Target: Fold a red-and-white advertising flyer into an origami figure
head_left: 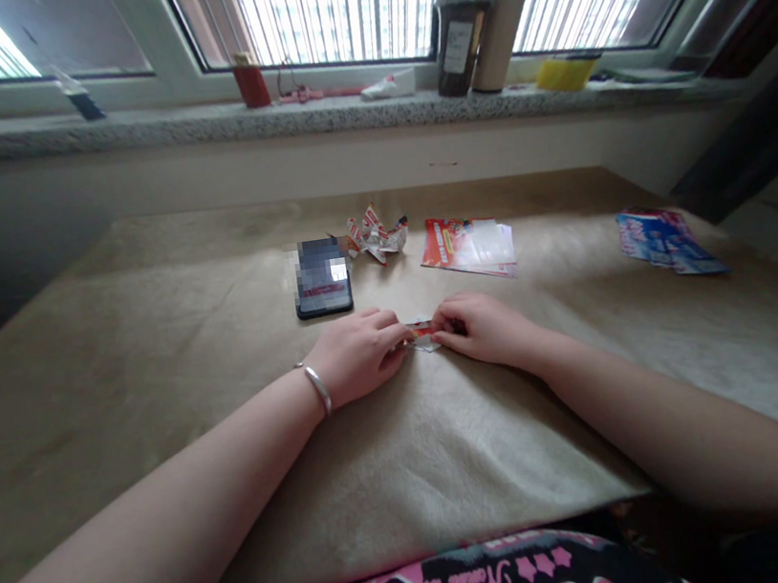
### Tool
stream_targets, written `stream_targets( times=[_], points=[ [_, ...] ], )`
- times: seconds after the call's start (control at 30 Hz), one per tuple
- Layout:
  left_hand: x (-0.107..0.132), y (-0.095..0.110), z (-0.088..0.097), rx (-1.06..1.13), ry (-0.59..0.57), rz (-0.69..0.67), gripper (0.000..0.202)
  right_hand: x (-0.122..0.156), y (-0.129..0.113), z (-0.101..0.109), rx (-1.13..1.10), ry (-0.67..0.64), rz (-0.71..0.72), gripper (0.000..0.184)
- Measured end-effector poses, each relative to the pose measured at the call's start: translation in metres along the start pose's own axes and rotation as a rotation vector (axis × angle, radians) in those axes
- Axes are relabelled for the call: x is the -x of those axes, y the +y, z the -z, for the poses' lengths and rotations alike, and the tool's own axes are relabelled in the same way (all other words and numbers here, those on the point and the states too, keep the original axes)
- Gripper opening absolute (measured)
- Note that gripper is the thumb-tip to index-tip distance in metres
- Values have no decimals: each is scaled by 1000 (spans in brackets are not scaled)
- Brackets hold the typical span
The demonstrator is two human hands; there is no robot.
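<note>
Between my two hands, low over the table, is a small piece of printed paper or wrapper [423, 329], white with red and yellow; my fingers hide its ends. My left hand [361, 351], with a silver bangle at the wrist, pinches its left end. My right hand [479, 329] has thumb and fingers closed on the right end. Just beyond my left hand lies a dark phone [322, 280], its screen partly blurred. A crumpled white and red wrapper [376, 235] sits beside the phone. Red and white printed sheets [468, 247] lie beyond my right hand.
The table has a tan cover [240, 467]. Blue and pink cards [668, 241] are fanned at the right. On the stone windowsill [178, 126] stand a red container [250, 81], a dark jar with a label [461, 45] and a yellow item [565, 74].
</note>
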State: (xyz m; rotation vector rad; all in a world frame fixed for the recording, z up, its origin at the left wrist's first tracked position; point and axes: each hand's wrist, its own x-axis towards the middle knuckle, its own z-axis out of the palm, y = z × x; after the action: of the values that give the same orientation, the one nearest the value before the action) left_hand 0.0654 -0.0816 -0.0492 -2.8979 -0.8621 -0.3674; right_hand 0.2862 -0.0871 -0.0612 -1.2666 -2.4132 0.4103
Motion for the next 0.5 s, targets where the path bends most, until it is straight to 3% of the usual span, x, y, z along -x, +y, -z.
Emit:
stream_targets(
  times=[0.5],
  points=[
    [1,0,-1,-56,54,-50,24,-6,-17,1,164,-24,-214,15]
  ],
)
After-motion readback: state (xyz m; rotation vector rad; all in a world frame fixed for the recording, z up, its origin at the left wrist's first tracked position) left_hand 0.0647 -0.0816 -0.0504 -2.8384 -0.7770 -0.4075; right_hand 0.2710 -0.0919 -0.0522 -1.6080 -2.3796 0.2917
